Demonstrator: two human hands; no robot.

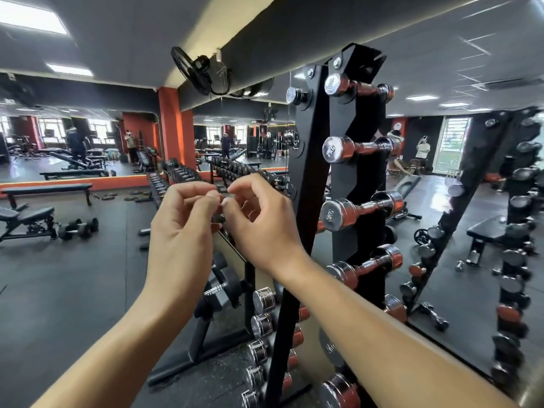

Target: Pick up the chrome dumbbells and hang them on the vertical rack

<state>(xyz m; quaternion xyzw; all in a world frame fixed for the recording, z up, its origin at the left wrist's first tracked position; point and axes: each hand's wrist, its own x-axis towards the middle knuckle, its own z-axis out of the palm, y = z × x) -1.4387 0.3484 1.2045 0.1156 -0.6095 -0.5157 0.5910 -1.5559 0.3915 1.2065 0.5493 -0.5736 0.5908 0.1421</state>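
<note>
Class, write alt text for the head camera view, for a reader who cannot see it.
The left hand and right hand meet fingertip to fingertip, fingers curled, holding no dumbbell. Beside them stands a black vertical rack hung with chrome dumbbells.

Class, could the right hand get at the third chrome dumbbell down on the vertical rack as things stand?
Probably yes. The right hand holds no dumbbell, and the third chrome dumbbell juts out of the vertical rack just to its right, its near head uncovered.

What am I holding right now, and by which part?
Nothing visible: left hand and right hand meet at curled fingertips; chrome dumbbells sit on the vertical rack.
</note>
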